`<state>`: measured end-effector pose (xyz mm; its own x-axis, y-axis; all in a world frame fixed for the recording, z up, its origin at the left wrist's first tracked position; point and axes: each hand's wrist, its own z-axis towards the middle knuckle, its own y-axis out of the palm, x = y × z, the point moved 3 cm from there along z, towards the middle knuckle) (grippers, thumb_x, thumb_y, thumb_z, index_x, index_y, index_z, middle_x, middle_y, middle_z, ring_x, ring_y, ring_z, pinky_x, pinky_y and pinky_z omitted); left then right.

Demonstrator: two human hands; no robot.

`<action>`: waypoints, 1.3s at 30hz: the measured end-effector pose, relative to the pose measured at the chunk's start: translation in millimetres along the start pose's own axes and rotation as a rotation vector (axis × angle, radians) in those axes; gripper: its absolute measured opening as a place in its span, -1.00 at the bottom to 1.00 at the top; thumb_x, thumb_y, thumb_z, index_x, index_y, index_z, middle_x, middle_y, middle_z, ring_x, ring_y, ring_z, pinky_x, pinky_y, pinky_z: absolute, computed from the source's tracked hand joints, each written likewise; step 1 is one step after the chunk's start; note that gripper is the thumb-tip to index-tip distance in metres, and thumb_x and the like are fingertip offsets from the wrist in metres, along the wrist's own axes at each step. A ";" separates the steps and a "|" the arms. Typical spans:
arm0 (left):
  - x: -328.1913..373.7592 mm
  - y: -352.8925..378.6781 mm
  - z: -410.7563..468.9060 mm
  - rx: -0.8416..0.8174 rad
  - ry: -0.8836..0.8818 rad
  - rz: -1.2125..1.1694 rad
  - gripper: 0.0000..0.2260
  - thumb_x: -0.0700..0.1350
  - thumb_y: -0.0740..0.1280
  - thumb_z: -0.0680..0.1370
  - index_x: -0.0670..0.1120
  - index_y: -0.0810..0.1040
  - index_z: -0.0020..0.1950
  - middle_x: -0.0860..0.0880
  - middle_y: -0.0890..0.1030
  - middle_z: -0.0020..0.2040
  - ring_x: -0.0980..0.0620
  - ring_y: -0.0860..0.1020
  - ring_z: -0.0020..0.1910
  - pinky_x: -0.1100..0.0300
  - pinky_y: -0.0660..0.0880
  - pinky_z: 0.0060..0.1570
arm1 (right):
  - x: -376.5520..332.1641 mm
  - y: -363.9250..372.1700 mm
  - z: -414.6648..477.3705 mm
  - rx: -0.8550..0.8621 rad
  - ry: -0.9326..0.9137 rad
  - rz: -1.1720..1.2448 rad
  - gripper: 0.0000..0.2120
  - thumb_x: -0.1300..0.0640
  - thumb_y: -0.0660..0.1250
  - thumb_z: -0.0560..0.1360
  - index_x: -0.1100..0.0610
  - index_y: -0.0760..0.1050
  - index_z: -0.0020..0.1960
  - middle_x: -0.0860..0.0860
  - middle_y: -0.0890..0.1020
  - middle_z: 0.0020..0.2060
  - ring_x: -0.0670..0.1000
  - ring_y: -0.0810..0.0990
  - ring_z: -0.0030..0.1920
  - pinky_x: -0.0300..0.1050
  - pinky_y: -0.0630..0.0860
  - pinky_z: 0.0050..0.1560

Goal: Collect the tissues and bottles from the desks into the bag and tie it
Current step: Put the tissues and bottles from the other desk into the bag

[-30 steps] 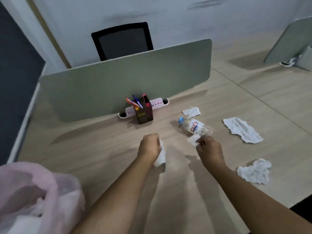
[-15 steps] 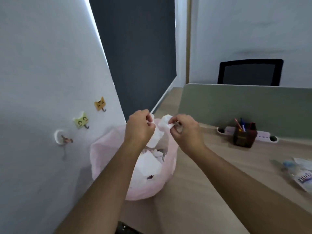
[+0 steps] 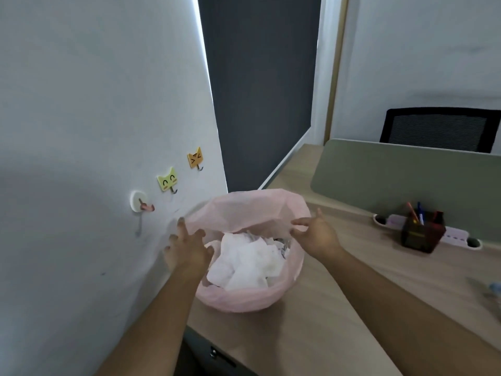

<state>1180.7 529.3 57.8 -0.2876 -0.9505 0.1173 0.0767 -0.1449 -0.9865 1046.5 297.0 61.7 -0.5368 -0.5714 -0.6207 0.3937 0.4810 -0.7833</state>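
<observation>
The thin pink plastic bag [image 3: 238, 302] sits at the left edge of the pale wooden bench [image 3: 311, 337], just beside the white wall [image 3: 81, 104]. Its mouth is open, and crumpled white tissues [image 3: 244, 263] lie inside. The left hand [image 3: 187, 251] is at the left rim and the right hand [image 3: 315, 234] at the right rim. Each grip is wide, with fingers spread, holding nothing. A blurry clear thing [image 3: 492, 290], maybe a bottle, lies well apart toward the bench's right side, so the right hand is nearer to it.
</observation>
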 end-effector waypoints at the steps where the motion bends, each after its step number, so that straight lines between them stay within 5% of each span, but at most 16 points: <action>1: -2.5 3.0 0.4 -0.018 -0.032 -0.025 -0.67 0.04 0.29 0.54 0.11 0.45 0.30 -0.12 0.00 0.51 -0.18 0.42 0.25 0.03 0.40 0.18 | 4.0 5.1 2.1 -0.028 0.017 0.026 -0.65 0.03 0.35 0.46 -0.04 0.54 0.25 0.09 0.30 0.47 0.04 0.37 0.41 -0.12 0.40 0.29; 3: -3.7 5.2 3.5 -0.063 -0.074 -0.093 -0.65 -0.12 0.29 0.54 0.00 0.42 0.33 -0.15 0.14 0.45 -0.16 0.53 0.11 0.08 0.46 0.11 | 11.9 13.2 4.7 -0.056 0.062 0.101 -0.59 0.17 0.36 0.44 0.06 0.51 0.28 0.07 0.47 0.34 0.08 0.48 0.31 -0.10 0.42 0.28; 6: 9.9 3.4 10.7 -0.100 0.016 -0.272 -0.61 -0.24 0.29 0.51 -0.13 0.43 0.34 -0.15 0.42 0.29 -0.16 0.52 0.17 0.06 0.45 0.19 | 20.6 10.6 8.4 -0.010 0.124 0.194 -0.51 0.31 0.28 0.43 0.14 0.44 0.35 0.08 0.49 0.34 0.09 0.50 0.30 -0.08 0.41 0.32; 15: 106.2 -55.0 26.6 0.019 0.287 -0.443 -0.64 -0.13 0.19 0.61 -0.08 0.34 0.42 -0.11 0.42 0.39 -0.14 0.43 0.32 0.04 0.35 0.31 | 38.5 -84.5 24.8 0.303 0.175 0.328 -0.50 0.38 0.19 0.48 0.08 0.40 0.39 0.10 0.50 0.32 0.14 0.55 0.20 -0.06 0.51 0.21; 20: 165.7 -57.4 35.3 0.017 0.423 -0.498 -0.67 -0.16 0.17 0.58 -0.07 0.41 0.36 -0.07 0.46 0.33 -0.12 0.48 0.21 0.14 0.40 0.14 | 82.2 -124.5 19.7 0.407 0.255 0.313 -0.49 0.36 0.18 0.51 0.02 0.38 0.41 0.06 0.49 0.33 -0.02 0.56 -0.25 -0.19 0.53 -0.33; 27: 229.1 -13.8 23.1 -0.144 0.586 -0.371 -0.58 -0.23 0.23 0.50 -0.13 0.39 0.37 -0.13 0.30 0.46 -0.13 0.36 0.38 0.06 0.35 0.31 | 158.7 -118.0 4.6 0.288 0.379 0.253 -0.48 0.40 0.21 0.50 0.11 0.35 0.42 0.11 0.44 0.36 0.18 0.51 0.20 -0.04 0.47 0.24; 32: 246.5 17.6 15.1 -0.250 0.590 -0.283 -0.53 -0.13 0.29 0.54 0.02 0.28 0.43 -0.10 0.08 0.55 -0.15 0.21 0.47 0.02 0.28 0.33 | 189.9 -117.5 -4.4 0.276 0.388 0.183 -0.44 0.38 0.18 0.48 -0.02 0.37 0.40 0.07 0.49 0.33 0.16 0.53 0.18 -0.01 0.52 0.19; 36: 259.1 -2.4 4.9 0.010 0.521 -0.124 -0.71 -0.02 0.31 0.51 0.08 0.49 0.24 -0.06 0.07 0.55 -0.13 0.29 0.38 -0.01 0.36 0.20 | 191.5 -124.2 -6.0 0.230 0.352 0.126 -0.46 0.28 0.23 0.47 -0.13 0.37 0.38 -0.02 0.44 0.36 0.13 0.53 0.19 0.03 0.53 0.17; 39: 290.8 -22.7 -7.3 0.144 0.649 -0.117 -0.75 0.06 0.31 0.47 0.06 0.58 0.11 -0.03 0.17 0.52 -0.09 0.30 0.36 -0.01 0.32 0.22 | 184.9 -138.2 -14.0 0.276 0.279 0.029 -0.55 0.07 0.29 0.49 -0.17 0.39 0.36 -0.05 0.32 0.45 0.08 0.45 0.34 0.00 0.44 0.29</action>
<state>1088.4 258.2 113.5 -0.8135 -0.5753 0.0854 0.1238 -0.3148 -0.9411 882.5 134.2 55.7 -0.6898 -0.3390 -0.6398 0.5771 0.2762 -0.7686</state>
